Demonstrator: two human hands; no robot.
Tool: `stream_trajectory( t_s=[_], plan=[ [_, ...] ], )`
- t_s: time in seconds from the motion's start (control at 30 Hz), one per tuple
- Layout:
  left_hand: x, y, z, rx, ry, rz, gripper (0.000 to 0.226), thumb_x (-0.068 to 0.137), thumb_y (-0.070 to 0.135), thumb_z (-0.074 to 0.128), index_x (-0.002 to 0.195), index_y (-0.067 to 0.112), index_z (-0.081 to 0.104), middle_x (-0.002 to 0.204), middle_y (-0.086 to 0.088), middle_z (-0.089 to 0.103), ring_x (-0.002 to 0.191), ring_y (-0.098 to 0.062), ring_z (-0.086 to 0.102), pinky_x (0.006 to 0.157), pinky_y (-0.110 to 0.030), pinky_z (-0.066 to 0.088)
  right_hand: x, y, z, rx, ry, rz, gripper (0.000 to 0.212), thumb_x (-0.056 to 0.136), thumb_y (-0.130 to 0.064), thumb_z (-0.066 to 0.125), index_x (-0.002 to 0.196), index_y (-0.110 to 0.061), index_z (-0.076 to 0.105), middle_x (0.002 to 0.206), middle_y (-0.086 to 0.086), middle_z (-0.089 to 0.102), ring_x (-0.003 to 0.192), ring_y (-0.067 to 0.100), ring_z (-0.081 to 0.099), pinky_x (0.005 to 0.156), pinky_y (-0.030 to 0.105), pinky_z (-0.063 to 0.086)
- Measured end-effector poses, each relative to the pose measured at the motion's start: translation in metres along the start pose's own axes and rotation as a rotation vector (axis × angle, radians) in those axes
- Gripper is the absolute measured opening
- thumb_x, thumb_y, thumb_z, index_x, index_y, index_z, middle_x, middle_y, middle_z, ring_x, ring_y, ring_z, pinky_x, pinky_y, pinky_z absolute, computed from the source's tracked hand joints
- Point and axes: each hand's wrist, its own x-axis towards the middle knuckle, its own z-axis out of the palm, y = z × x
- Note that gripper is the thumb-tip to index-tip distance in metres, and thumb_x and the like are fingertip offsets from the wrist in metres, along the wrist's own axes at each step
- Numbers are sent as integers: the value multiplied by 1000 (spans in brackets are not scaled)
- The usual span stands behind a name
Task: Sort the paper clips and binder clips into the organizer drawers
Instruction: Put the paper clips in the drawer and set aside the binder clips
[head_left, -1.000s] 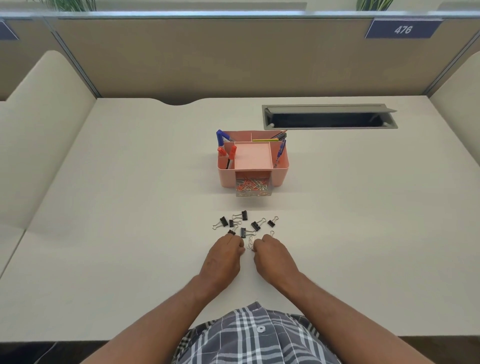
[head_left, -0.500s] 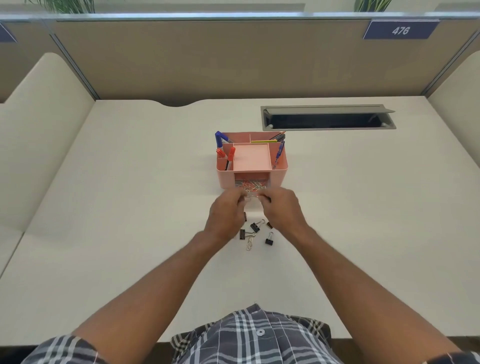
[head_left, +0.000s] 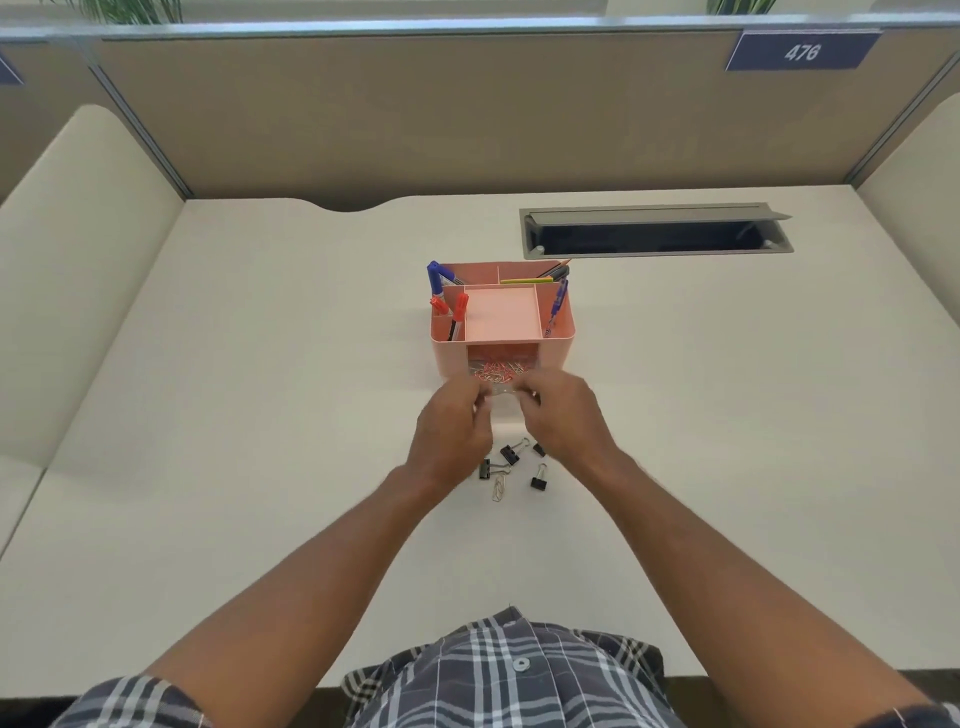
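A pink desk organizer (head_left: 569, 335) stands mid-desk with its clear drawer (head_left: 503, 410) pulled out toward me; a heap of coloured paper clips (head_left: 497, 370) lies inside. My left hand (head_left: 452, 431) and my right hand (head_left: 566, 421) hover side by side over the drawer's front, fingertips pinched. Whatever is between the fingers is too small to see. Just behind my hands, black binder clips (head_left: 510, 453) lie scattered on the desk, one at the left (head_left: 485, 469) and one at the right (head_left: 539, 483). A silver paper clip (head_left: 498, 487) rests near them.
Red and blue pens (head_left: 458, 312) and pencils (head_left: 556, 270) stand in the organizer's side slots. A grey cable slot (head_left: 657, 234) with a raised lid is set into the desk at the back right. Tan partition walls (head_left: 467, 114) close off the back and sides.
Both hands rose from the clip pile near me and travelled forward to the drawer front. Fewer binder clips show on the desk, and one now lies further right.
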Motion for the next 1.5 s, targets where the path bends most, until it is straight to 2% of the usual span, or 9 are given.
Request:
stream_trajectory(
  t_s=[0.13,0.2,0.4,0.67,0.87,1.03,1.27,1.37,1.5],
  plan=[
    [-54,-14,14,130,-159,-18,5,86,15,59,90,15,62,84,1,62,78,-21,59,66,-34,48,-37,19,23,-125,-276,-50,21,92,-19,54,98,-22,74,93,5,64,89,25,60,73,39,50],
    [-75,-18,22,180,-244,-73,7,89,22,56,92,18,61,87,0,61,82,-23,60,67,-33,45,-52,27,35,-154,-338,-72,23,93,-19,55,106,-25,73,97,6,61,94,26,58,74,38,50],
    [-90,-21,33,260,-300,-158,24,92,36,57,110,19,59,103,0,60,97,-20,57,77,-29,43,-67,32,54,-229,-370,-159,25,92,-20,54,109,-32,68,91,0,50,94,22,50,63,34,46],
    [-78,-16,34,310,-350,-182,14,93,30,55,98,19,61,97,0,61,91,-22,59,74,-32,44,-65,33,56,-313,-375,-124,14,94,-17,50,100,-15,63,102,5,51,100,25,48,68,39,49],
    [-70,-13,31,314,-416,-216,12,91,28,54,90,18,61,93,-1,61,85,-24,60,73,-36,50,-69,33,56,-295,-393,-117,10,93,-11,49,98,-12,58,104,6,52,100,25,47,69,40,47],
    [-69,-15,29,301,-447,-235,9,88,25,52,87,18,58,93,1,60,86,-23,58,74,-35,48,-62,34,45,-153,-303,7,14,89,-13,53,78,-21,53,85,-2,57,82,20,52,66,36,45],
    [-65,-13,22,205,-481,-246,11,78,24,51,68,20,46,74,4,55,69,-19,52,61,-33,42,-45,43,23,122,-149,258,9,88,-15,62,84,-22,66,81,-9,64,69,6,58,63,22,42],
    [-57,-9,14,77,-391,-220,20,75,19,53,62,20,38,63,4,50,63,-18,46,57,-34,38,-39,45,12,222,-107,313,13,88,-11,63,87,-23,70,79,-12,67,74,3,62,65,18,45],
    [-34,-1,-1,-38,-217,-217,21,75,14,58,62,17,43,57,5,49,55,-12,43,53,-30,38,-24,39,-3,310,-38,300,15,86,-11,66,85,-25,72,75,-16,67,70,1,62,65,15,47]
  ],
)
